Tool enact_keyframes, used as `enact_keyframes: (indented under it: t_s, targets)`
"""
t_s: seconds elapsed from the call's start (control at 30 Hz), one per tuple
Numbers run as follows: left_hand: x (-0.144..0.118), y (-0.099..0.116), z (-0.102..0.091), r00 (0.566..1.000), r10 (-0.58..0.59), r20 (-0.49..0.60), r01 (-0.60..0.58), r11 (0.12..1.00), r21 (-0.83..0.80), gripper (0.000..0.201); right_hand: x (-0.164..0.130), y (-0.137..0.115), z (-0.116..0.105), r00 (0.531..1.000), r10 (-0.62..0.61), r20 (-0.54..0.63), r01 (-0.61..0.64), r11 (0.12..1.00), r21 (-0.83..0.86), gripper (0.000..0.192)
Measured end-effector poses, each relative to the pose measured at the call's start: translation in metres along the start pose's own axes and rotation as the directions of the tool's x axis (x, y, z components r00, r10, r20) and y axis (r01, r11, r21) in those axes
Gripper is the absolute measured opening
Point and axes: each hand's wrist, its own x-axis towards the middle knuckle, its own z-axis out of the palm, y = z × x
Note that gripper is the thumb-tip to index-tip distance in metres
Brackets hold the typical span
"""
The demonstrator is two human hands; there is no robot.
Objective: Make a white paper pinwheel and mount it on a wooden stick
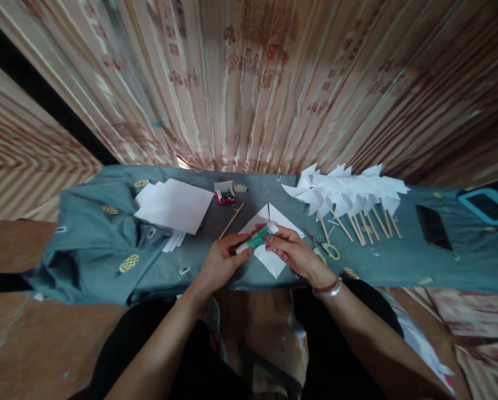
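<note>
Between both hands I hold a white and green glue stick (257, 238), tilted up to the right. My left hand (225, 253) grips its lower left end. The fingers of my right hand (292, 250) close round its upper right end. Beneath them lies a white paper square (273, 265), turned cornerwise, with slits running in from its corners; the hands hide part of it. A thin wooden stick (232, 220) rests just left of the paper. Scissors with yellow-green handles (331, 251) lie close to my right hand.
A stack of white paper (176, 205) is at the left, with a small red box of pins (224, 193) beside it. Several white paper pinwheels (348, 189) on sticks lie at the right. Further right are a dark phone (434, 228) and a blue-framed tablet (488, 205). A patterned curtain hangs behind.
</note>
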Motion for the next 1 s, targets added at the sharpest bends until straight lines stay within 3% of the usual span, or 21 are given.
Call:
enact_keyframes:
  t_s: [0.13, 0.3, 0.37, 0.43, 0.53, 0.67, 0.73, 0.87, 1.0]
  targets:
    - [0.000, 0.001, 0.019, 0.996, -0.088, 0.019, 0.089, 0.991, -0.104, 0.053, -0.008, 0.000, -0.010, 0.996, 0.038, -0.084, -0.023, 0.985, 0.172, 0.030]
    - [0.009, 0.006, 0.022, 0.992, -0.123, -0.031, 0.124, 0.992, 0.032, 0.050, -0.009, -0.003, -0.037, 0.970, 0.058, -0.236, 0.012, 0.958, 0.287, 0.036]
    - [0.014, 0.009, 0.012, 0.995, -0.071, -0.063, 0.080, 0.987, 0.143, 0.048, -0.010, -0.004, -0.051, 0.956, 0.060, -0.288, 0.040, 0.942, 0.332, 0.037]
    - [0.020, 0.012, -0.004, 0.986, 0.019, -0.163, 0.035, 0.947, 0.319, 0.044, -0.012, -0.005, -0.063, 0.950, 0.067, -0.306, 0.051, 0.930, 0.363, 0.039]
    - [0.029, 0.008, -0.031, 0.960, 0.107, -0.260, 0.068, 0.809, 0.583, 0.040, -0.015, -0.005, -0.073, 0.955, 0.127, -0.268, -0.009, 0.915, 0.403, 0.039]
    - [0.038, -0.011, -0.053, 0.952, 0.222, -0.211, 0.044, 0.583, 0.811, 0.038, -0.021, -0.003, -0.072, 0.957, 0.150, -0.247, -0.028, 0.900, 0.435, 0.033]
    - [0.041, -0.021, -0.057, 0.950, 0.260, -0.172, 0.008, 0.530, 0.848, 0.039, -0.023, -0.003, -0.070, 0.956, 0.146, -0.253, -0.021, 0.898, 0.439, 0.030]
    - [0.043, -0.028, -0.058, 0.942, 0.315, -0.115, -0.064, 0.506, 0.860, 0.040, -0.024, -0.004, -0.065, 0.956, 0.163, -0.245, -0.034, 0.889, 0.457, 0.024]
    - [0.035, -0.013, -0.041, 0.863, 0.496, -0.094, -0.184, 0.483, 0.856, 0.037, -0.023, -0.005, -0.062, 0.957, 0.173, -0.231, -0.033, 0.860, 0.509, 0.027]
